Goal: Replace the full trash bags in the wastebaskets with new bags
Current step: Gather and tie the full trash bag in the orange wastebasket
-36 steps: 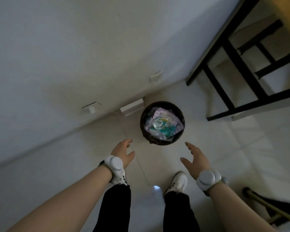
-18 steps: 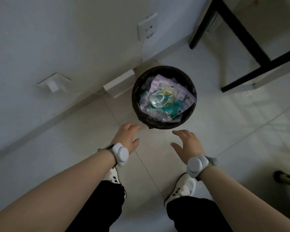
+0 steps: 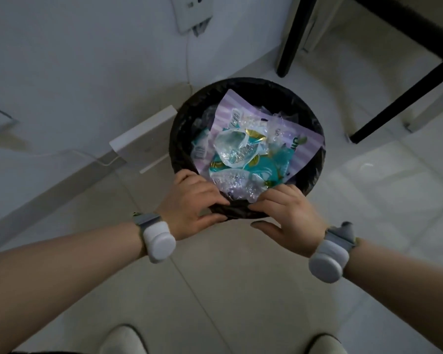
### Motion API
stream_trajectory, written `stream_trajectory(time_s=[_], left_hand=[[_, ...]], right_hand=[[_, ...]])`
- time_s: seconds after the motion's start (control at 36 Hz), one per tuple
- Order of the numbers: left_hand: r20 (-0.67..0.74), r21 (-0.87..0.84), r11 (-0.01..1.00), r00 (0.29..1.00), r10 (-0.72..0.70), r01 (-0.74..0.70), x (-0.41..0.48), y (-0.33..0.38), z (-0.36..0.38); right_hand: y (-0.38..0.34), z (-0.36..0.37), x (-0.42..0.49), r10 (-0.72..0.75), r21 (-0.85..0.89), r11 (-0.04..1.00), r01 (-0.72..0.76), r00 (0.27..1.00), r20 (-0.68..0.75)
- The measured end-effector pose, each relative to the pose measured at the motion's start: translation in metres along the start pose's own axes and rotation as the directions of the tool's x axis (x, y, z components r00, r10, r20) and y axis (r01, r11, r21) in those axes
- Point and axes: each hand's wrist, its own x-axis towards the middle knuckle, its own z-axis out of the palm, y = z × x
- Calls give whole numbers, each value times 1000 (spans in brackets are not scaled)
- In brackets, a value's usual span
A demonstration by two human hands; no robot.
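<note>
A round wastebasket [image 3: 315, 129] stands on the tiled floor by the wall, lined with a black trash bag [image 3: 189, 116] folded over its rim. It is filled with purple, teal and clear plastic wrappers [image 3: 243, 152]. My left hand [image 3: 192, 205] grips the bag's edge at the near rim, fingers over the top and thumb below. My right hand [image 3: 284, 218] grips the same near edge just to the right, fingertips on the black plastic and thumb under the rim. Both wrists wear grey bands.
A white power strip [image 3: 138, 139] with a thin cable lies at the wall left of the basket. A wall socket [image 3: 192, 11] sits above. Black table legs [image 3: 292, 37] stand behind and right of the basket. My shoe tips [image 3: 125, 338] show at the bottom.
The view has closed in on the basket. Both hands, open and apart in front of it before, have reached forward and taken hold of the bag's near edge.
</note>
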Motion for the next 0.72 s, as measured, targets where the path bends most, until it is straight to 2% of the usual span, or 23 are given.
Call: stream_trajectory(time_s=[0.11,0.19,0.39,0.47,0.56,0.58,0.61,0.67,0.72], left_hand=[[-12,-66,995,997,75,-76,17,-9,-7],[21,-120,992,999,45,-42,26,-9,-12],[-68,-226,974,998,2,-17,29,-5,-8],[-101,-258,962,988,-118,88,30,1,-12],[-104,-391,879,936,-336,272,34,9,-19],[-119,-390,885,939,-323,254,36,11,-22],[-128,-327,924,960,-251,198,36,15,-25],[-41,-162,983,995,-96,88,35,18,-24],[47,-76,996,998,-52,56,31,18,-17]], right_hand=[[5,-3,7,1,58,998,4,997,-79],[4,-9,17,74,75,995,-72,997,-31],[5,-5,12,109,143,984,-103,993,-35],[6,-8,13,96,178,980,-89,995,-36],[5,-13,16,196,296,940,-170,979,-59],[5,-14,16,246,329,920,-214,968,-58],[2,-15,16,290,354,900,-254,956,-53],[0,-18,18,369,382,862,-333,929,-24],[-2,-20,22,440,399,823,-404,898,2]])
